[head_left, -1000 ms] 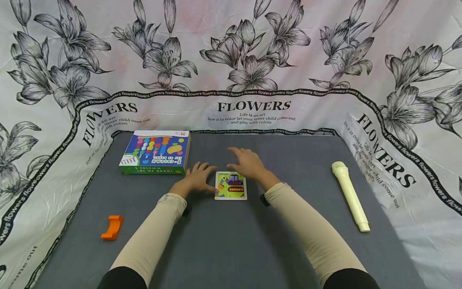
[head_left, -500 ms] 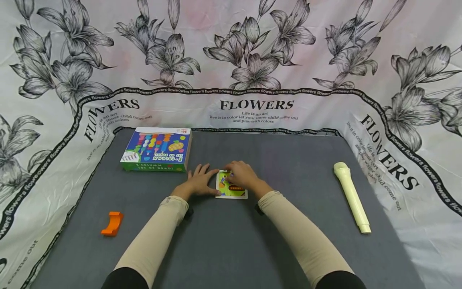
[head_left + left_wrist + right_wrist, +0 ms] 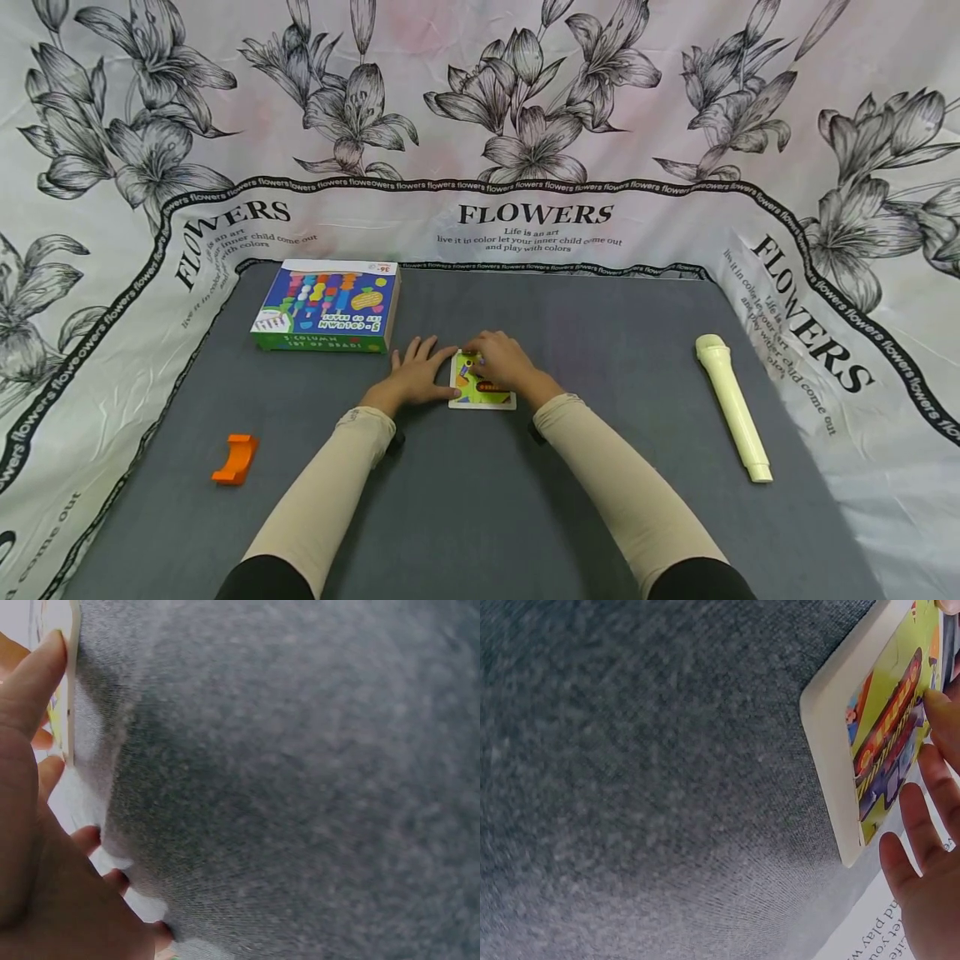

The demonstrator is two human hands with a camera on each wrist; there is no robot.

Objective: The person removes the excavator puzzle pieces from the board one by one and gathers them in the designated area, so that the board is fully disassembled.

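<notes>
A small square picture puzzle (image 3: 483,398) with a pale frame lies flat on the grey table, showing a yellow-green excavator picture. At its left side my left hand (image 3: 412,377) spreads its fingers, thumb and forefinger touching the frame. In the left wrist view that thumb (image 3: 46,671) rests on the puzzle's rim (image 3: 71,712). Over the upper part of the picture is my right hand (image 3: 506,362), hiding some of it. The right wrist view has its thumb (image 3: 939,712) touching the picture (image 3: 889,727), other fingers extended beyond. Whether thumb and forefinger pinch a piece is hidden.
A blue and green boxed bead game (image 3: 326,304) sits at the back left of the table (image 3: 480,517). An orange curved block (image 3: 236,459) lies at the left. On the right is a long pale yellow stick (image 3: 733,408). Flower-printed cloth (image 3: 536,150) surrounds the table.
My right hand has come down and left onto the top of the puzzle, covering part of the picture. My left hand has its forefinger and thumb against the left edge.
</notes>
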